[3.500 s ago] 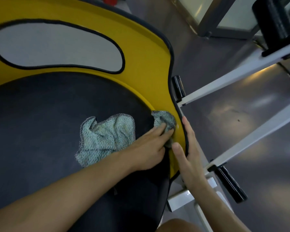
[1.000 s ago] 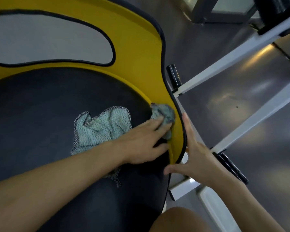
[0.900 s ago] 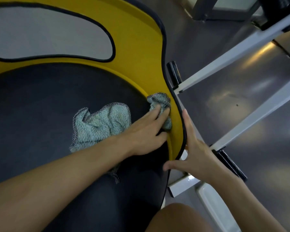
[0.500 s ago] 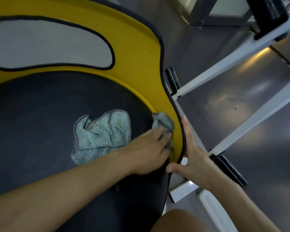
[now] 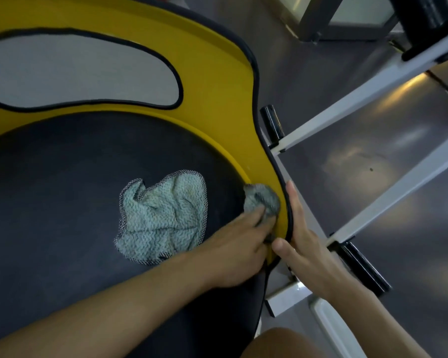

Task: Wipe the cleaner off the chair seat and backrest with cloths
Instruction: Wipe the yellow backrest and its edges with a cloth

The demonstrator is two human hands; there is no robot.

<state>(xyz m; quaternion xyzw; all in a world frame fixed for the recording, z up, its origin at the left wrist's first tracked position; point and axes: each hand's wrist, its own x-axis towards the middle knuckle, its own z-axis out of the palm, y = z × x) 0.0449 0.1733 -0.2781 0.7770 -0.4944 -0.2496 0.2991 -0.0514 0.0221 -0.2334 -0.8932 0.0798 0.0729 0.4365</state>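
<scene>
**Wiping at the right rim, task partway**

The dark seat [image 5: 62, 202] fills the near left. It looks matt, and no film of cleaner shows on it, so how much of it is already wiped cannot be told. The backrest [image 5: 212, 73], a yellow shell with a grey panel, curves round the seat's far and right sides. A white frame [image 5: 347, 107] stands beyond it on the right.

A pale cloth [image 5: 163, 218] lies crumpled on the seat, near the shell. A bunched wad [image 5: 263, 198] sits on the yellow rim, and whether it belongs to the same cloth is unclear. The left hand [image 5: 238, 251] presses the wad onto the rim with fingers extended. The right hand [image 5: 305, 249] lies flat along the rim's outer edge, fingers straight, bracing it.

Work appears to be mid-way. The right rim is under the wad, and the far shell and panel probably remain.
</scene>
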